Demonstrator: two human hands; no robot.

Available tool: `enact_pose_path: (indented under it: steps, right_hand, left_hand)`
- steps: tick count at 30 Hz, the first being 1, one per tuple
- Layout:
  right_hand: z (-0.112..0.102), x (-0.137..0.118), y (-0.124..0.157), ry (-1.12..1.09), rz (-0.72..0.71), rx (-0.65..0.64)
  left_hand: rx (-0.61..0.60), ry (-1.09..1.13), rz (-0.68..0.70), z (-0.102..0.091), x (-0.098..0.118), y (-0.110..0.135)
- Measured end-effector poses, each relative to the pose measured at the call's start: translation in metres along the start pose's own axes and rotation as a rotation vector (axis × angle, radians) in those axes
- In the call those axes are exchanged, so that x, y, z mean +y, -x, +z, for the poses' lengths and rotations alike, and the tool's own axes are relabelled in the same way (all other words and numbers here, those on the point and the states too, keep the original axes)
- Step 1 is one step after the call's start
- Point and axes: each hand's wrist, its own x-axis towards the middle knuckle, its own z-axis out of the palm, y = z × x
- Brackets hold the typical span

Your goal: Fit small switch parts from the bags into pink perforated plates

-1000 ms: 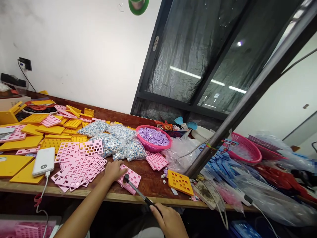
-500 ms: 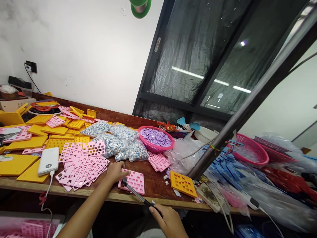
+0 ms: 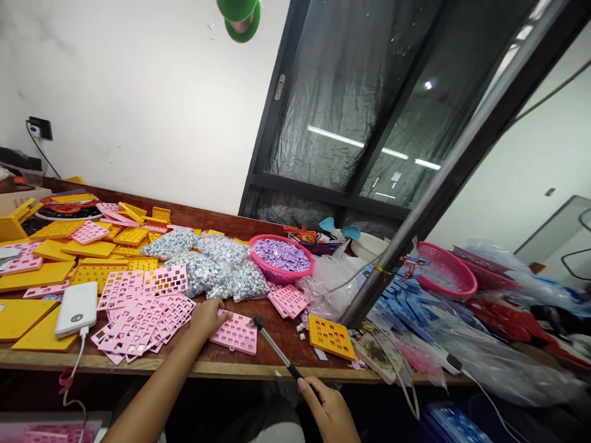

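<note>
At the table's front, a pink plate with square holes (image 3: 233, 333) lies flat. My left hand (image 3: 210, 319) holds it at its upper left edge, fingers closed on the rim. In my right hand (image 3: 325, 403) is a small hammer (image 3: 278, 351) with a black grip, a metal shaft and a dark rounded head. The hammer's head is at the plate's upper right corner; whether it touches, I cannot tell. Left of my left hand lies a fanned pile of thin pink hole sheets (image 3: 143, 320).
Behind stand clear bags of blue and white bits (image 3: 217, 264) and a pink basket of purple pieces (image 3: 281, 255). A yellow plate (image 3: 331, 337) lies to the right, beside a slanting metal post (image 3: 392, 246). A power bank (image 3: 77, 307) with a cable sits left.
The hammer's head has moved from over the plate's left part to its upper right corner. My left hand stays on the plate. The whole view has shifted slightly right.
</note>
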Motion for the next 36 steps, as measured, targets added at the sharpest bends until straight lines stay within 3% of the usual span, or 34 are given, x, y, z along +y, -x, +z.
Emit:
enact_pose_path:
  steps: [3,7,12,15,19,23,27,29,33,36]
  right_hand:
    - [-0.015,0.026,0.005,0.152,0.081,0.113]
    - [-0.02,0.061,0.004,0.38,0.18,0.228]
    - [-0.012,0.076,-0.004,0.47,0.139,0.266]
    - [-0.007,0.081,-0.01,0.48,0.029,0.316]
    - [-0.005,0.088,-0.013,0.51,-0.086,0.364]
    - [-0.004,0.087,-0.014,0.495,-0.066,0.353]
    - [-0.005,0.087,-0.014,0.47,-0.027,0.327]
    - [-0.008,0.088,-0.015,0.437,0.015,0.276]
    - [-0.017,0.083,-0.017,0.348,0.13,0.107]
    - [-0.022,0.067,-0.017,0.178,0.091,0.043]
  left_hand:
    - [0.02,-0.074,0.029,-0.002,0.017,-0.003]
    - [0.013,-0.115,0.086,0.011,0.054,0.006]
    - [-0.108,-0.048,0.301,0.016,0.078,0.007]
    - [-0.202,0.003,0.428,0.005,0.072,0.0]
    - [-0.081,-0.003,0.314,0.002,0.065,0.011]
    - [-0.01,-0.051,0.187,0.013,0.057,0.031]
    - [-0.113,-0.007,0.339,0.01,0.035,0.03]
    - [-0.141,0.021,0.388,0.006,0.022,0.028]
    - [-0.125,0.027,0.338,0.008,0.004,0.033]
    - [-0.135,-0.012,0.31,0.015,0.001,0.039]
